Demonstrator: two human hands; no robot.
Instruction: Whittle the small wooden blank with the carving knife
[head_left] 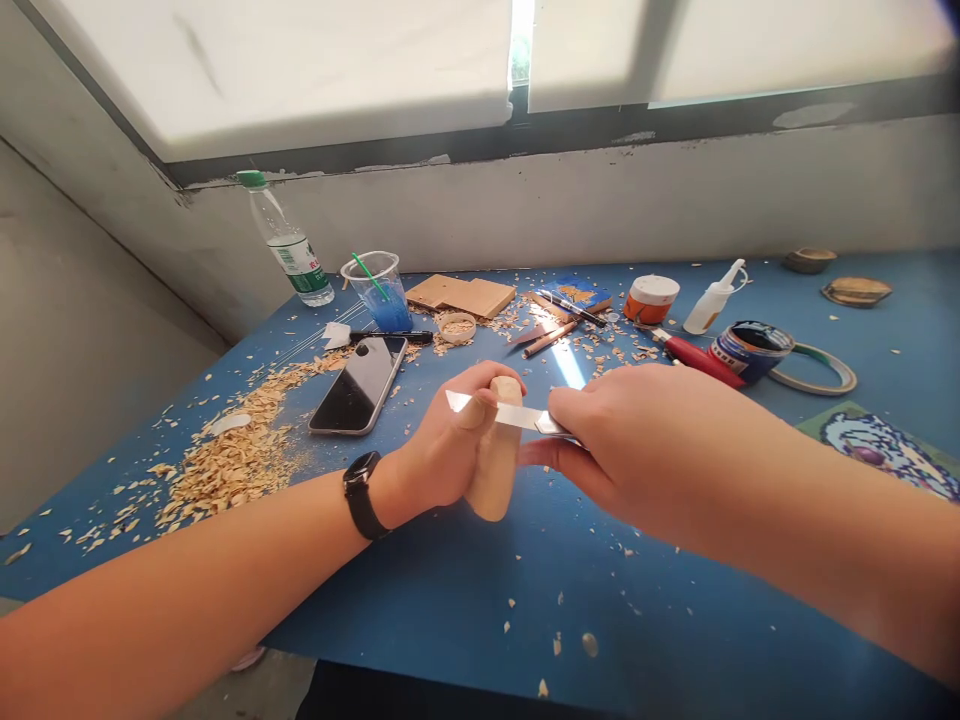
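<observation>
My left hand point(442, 440), with a black watch point(365, 495) on its wrist, is closed around a pale, rounded piece of wood point(495, 475) held upright, leaning slightly. In my right hand point(611, 430) is a utility knife point(517, 413), gripped by its handle, which my fingers mostly hide. Its bare blade lies across the upper part of the wood, and the tip reaches left past my left thumb. The thumb is close by the blade; whether they touch I cannot tell.
Wood shavings point(232, 460) are heaped at left beside a phone point(360, 385). Behind stand a water bottle point(289, 240), a plastic cup point(386, 295) and wooden boards point(461, 296). To the right are a lidded jar point(651, 298), a glue bottle point(712, 303), a red-handled tool point(701, 358) and a tape ring point(840, 372).
</observation>
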